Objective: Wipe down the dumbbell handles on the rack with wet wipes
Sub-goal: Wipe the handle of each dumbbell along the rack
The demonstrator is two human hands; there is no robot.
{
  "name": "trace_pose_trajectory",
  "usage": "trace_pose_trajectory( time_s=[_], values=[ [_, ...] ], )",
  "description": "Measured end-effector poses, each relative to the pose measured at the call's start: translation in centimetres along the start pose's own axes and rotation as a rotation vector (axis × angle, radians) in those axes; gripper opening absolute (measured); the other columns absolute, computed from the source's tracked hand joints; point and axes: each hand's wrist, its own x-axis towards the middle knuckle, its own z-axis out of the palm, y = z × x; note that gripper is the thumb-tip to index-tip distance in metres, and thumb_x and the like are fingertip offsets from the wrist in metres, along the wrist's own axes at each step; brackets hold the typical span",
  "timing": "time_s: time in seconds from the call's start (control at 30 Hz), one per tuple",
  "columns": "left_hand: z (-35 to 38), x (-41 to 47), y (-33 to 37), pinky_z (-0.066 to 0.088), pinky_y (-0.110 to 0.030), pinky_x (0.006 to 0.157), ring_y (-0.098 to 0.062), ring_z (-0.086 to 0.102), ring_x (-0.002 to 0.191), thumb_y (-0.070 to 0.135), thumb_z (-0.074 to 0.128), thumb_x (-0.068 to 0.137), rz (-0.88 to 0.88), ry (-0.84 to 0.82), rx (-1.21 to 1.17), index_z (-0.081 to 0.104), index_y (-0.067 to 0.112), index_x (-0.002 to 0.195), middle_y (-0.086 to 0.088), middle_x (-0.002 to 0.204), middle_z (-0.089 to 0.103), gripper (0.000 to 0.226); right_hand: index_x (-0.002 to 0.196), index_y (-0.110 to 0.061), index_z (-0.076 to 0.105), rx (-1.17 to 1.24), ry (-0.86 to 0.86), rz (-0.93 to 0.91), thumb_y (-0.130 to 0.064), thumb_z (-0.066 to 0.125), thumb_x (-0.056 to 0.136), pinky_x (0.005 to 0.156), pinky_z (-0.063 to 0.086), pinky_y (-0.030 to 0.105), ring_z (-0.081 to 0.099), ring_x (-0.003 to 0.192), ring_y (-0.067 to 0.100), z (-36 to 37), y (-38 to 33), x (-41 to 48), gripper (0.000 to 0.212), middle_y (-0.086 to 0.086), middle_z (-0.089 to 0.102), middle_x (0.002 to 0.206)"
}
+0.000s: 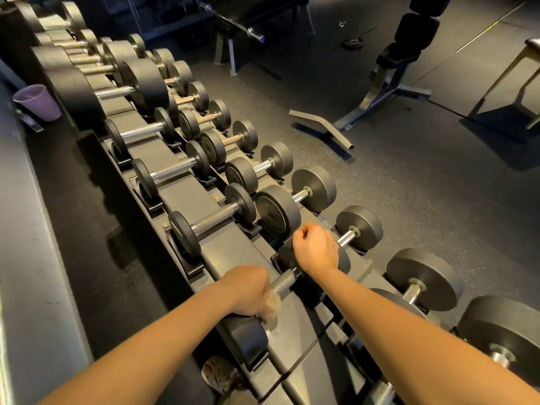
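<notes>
The left hand [248, 290] is clenched round the knurled handle [285, 283] of a dumbbell at the near end of the rack's upper row. A wipe [273, 306] is trapped between palm and metal, and only a crumpled, pale, half-translucent edge of it shows below the fingers. The bare stretch of this handle is grey steel with a fine cross-hatch. Its near head [248, 336] is matt black rubber, and its far head is hidden behind the right wrist. The right hand [315, 249] is closed in an overhand fist on the chrome handle [346, 238] of a dumbbell in the lower front row. Its fingers are tucked underneath, out of sight, and the hand covers that dumbbell's inner head. The rack [187, 197] is black steel with flat, slanted saddles. It carries two stepped rows of round-headed dumbbells [172, 171] that run away to the upper left, where the farthest are cut off by the frame. Several front-row handles there look coppery rather than bright. Under the rack at the bottom edge lies a pale patterned thing [217, 372], too hidden to identify. A purple plastic cup [38, 100] stands on the grey ledge [32, 258] to the left. Beyond the rack are a speckled rubber floor [409, 185], a bench [409, 54] with black pads on a grey frame, and a barbell [254, 35] end.
</notes>
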Motion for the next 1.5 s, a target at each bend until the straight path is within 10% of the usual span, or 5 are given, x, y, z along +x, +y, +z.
trace_pose_trajectory(
  time_s=[0.27,0.67,0.9,1.13,1.5],
  values=[
    [0.3,3.4,0.7,0.047,-0.029,0.065,-0.014,0.060,0.076,0.025,0.074,0.090,-0.116,0.385,-0.563,0.059,0.025,0.083,0.005,0.079,0.063,0.016,0.077,-0.021,0.059,-0.003,-0.001,-0.004,-0.027,0.051,0.096,0.057,0.047,0.030,0.060,0.063,0.016,0.0,0.0,0.1,0.021,-0.001,0.061,0.067],
    [-1.9,3.4,-1.5,0.044,-0.031,0.068,-0.020,0.056,0.074,0.015,0.065,0.090,-0.020,-0.130,-0.259,0.069,0.004,0.084,-0.006,0.077,0.060,0.013,0.078,-0.021,0.059,0.010,-0.004,-0.008,-0.027,0.053,0.098,0.051,0.041,0.025,0.059,0.058,0.013,0.1,0.1,0.1,0.022,-0.002,0.061,0.065],
    [0.4,6.0,1.1,0.037,-0.034,0.059,-0.017,0.044,0.056,0.027,0.066,0.096,-0.085,0.208,-0.616,0.061,0.014,0.061,-0.002,0.057,0.049,0.038,0.076,-0.022,0.059,0.030,0.023,-0.017,-0.028,0.049,0.099,0.057,0.052,0.028,0.060,0.060,0.013,0.4,0.2,0.2,0.025,-0.003,0.060,0.064],
    [0.1,5.8,1.8,0.044,-0.021,0.047,-0.011,0.061,0.056,0.012,0.050,0.102,-0.260,-0.004,-0.824,0.059,0.012,0.078,-0.004,0.072,0.060,0.025,0.074,-0.022,0.057,0.043,0.016,-0.008,-0.029,0.050,0.100,0.054,0.045,0.028,0.058,0.057,0.012,0.4,0.2,0.1,0.028,-0.003,0.058,0.063],
    [0.4,3.9,0.1,0.039,-0.031,0.064,-0.018,0.055,0.076,0.029,0.045,0.102,0.006,0.082,-0.042,0.056,0.022,0.083,-0.001,0.080,0.057,0.023,0.074,-0.025,0.056,0.013,0.037,0.003,-0.028,0.054,0.099,0.055,0.053,0.028,0.061,0.058,0.013,0.8,0.4,0.4,0.026,-0.003,0.059,0.063]
  ],
)
